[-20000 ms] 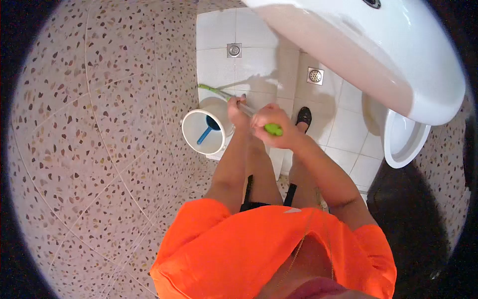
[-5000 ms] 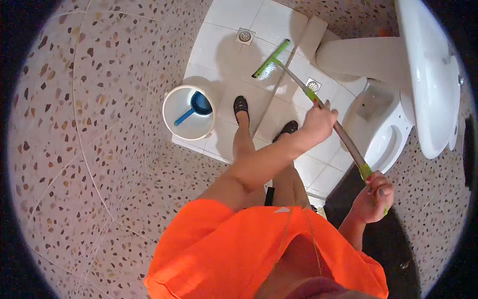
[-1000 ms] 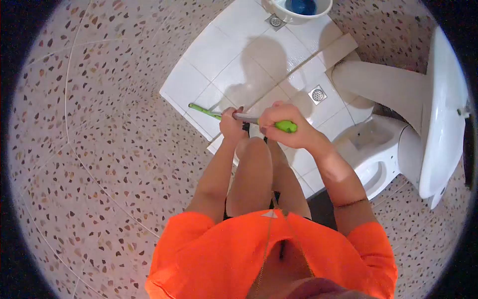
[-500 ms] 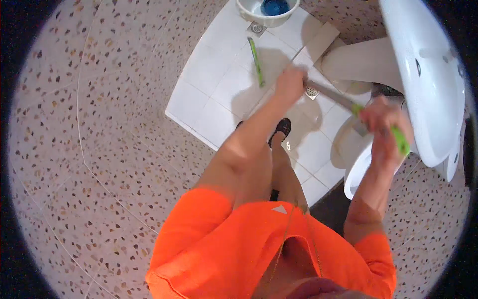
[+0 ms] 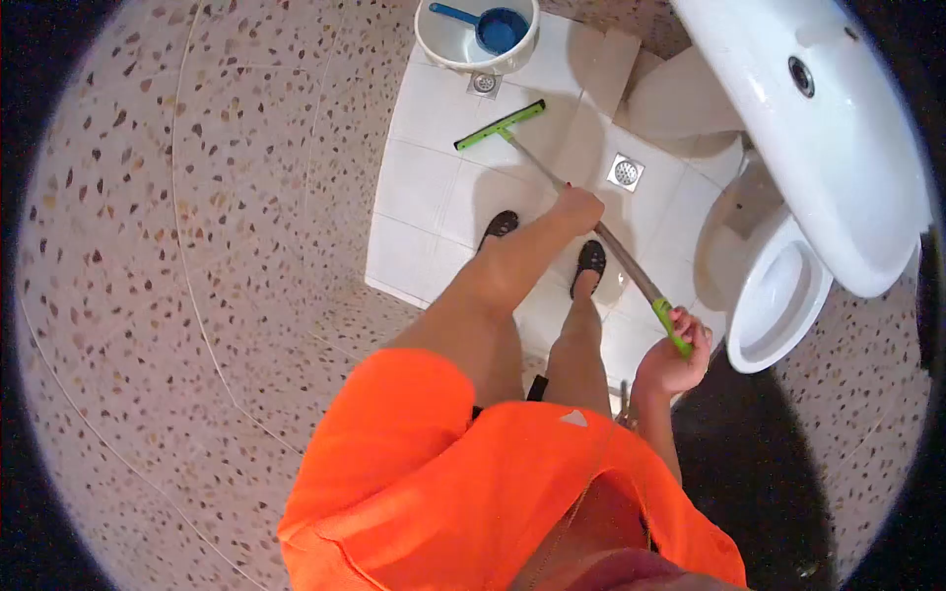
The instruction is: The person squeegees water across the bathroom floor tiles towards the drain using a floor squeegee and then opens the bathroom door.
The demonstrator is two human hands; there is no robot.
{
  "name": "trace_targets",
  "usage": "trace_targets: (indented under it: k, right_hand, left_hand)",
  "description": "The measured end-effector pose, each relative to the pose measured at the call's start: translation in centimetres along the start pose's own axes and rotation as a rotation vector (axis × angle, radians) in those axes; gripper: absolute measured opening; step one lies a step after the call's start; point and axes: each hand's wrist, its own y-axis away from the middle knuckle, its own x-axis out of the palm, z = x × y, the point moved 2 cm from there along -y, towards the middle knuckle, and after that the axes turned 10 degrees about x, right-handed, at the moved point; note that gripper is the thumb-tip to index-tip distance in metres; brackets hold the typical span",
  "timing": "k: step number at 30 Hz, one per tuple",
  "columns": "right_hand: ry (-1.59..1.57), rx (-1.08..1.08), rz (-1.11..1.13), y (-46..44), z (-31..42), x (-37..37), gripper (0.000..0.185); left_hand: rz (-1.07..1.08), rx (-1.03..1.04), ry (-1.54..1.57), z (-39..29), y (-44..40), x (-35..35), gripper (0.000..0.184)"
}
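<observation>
A long-handled squeegee slants across the view. Its green head (image 5: 500,125) rests on the white tiled floor, beyond my feet. My left hand (image 5: 576,209) is closed around the middle of the grey pole. Lower on the right, my right hand (image 5: 677,360) grips the green end of the handle (image 5: 673,330), fingers curled around it. Past the squeegee head stands a white bucket (image 5: 448,49) holding a blue dipper (image 5: 500,32).
A square drain (image 5: 483,85) lies beside the bucket, and another drain (image 5: 626,172) right of my feet. A white sink (image 5: 838,128) overhangs the right side, near a toilet (image 5: 778,295). A speckled wall (image 5: 197,246) rises on the left.
Since half a second ago, the squeegee head has turned from nearly upright in view to slanting. My right hand has come down and left, nearer my body. The bucket shows farther left, as the view shifted.
</observation>
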Motion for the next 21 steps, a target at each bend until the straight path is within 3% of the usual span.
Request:
trace_targets:
  k: [3, 5, 9, 11, 13, 15, 16, 17, 21]
  right_hand:
    - [-0.068, -0.023, -0.097, 1.3, -3.8, 1.5, 0.021]
    - [-0.137, -0.038, -0.050, 2.6, -6.3, 3.2, 0.019]
    - [-0.218, -0.037, -0.207, 5.1, -7.4, 8.1, 0.018]
    - [-0.071, -0.115, -0.201, 5.8, -6.3, 6.5, 0.019]
    - [0.253, -0.372, -0.251, 8.7, -2.7, 6.1, 0.019]
    - [0.031, -0.355, -0.143, 10.1, -0.5, 5.8, 0.020]
    - [0.230, -0.467, -0.200, 10.2, -0.4, 7.5, 0.019]
    - [0.093, -0.449, -0.062, 9.8, -1.1, 7.8, 0.016]
    - [0.276, -0.515, -0.045, 8.2, -0.6, 10.4, 0.017]
  left_hand:
    - [0.096, 0.079, -0.060, 3.7, 1.8, -1.1, 0.013]
    - [0.139, 0.135, -0.061, 5.8, 3.4, -2.4, 0.013]
    - [0.142, 0.107, -0.029, 8.6, 5.4, -3.3, 0.013]
    - [0.106, 0.150, -0.009, 7.1, 5.5, -3.4, 0.013]
    - [0.066, 0.270, 0.014, 2.6, 5.9, -5.6, 0.013]
    - [-0.007, 0.298, 0.049, -0.2, 5.0, -5.0, 0.011]
    - [-0.101, 0.301, 0.090, -1.1, 4.7, -4.9, 0.011]
    - [-0.097, 0.331, 0.087, -1.1, 4.6, -4.6, 0.011]
    - [-0.177, 0.284, 0.236, 1.3, 4.5, -5.9, 0.017]
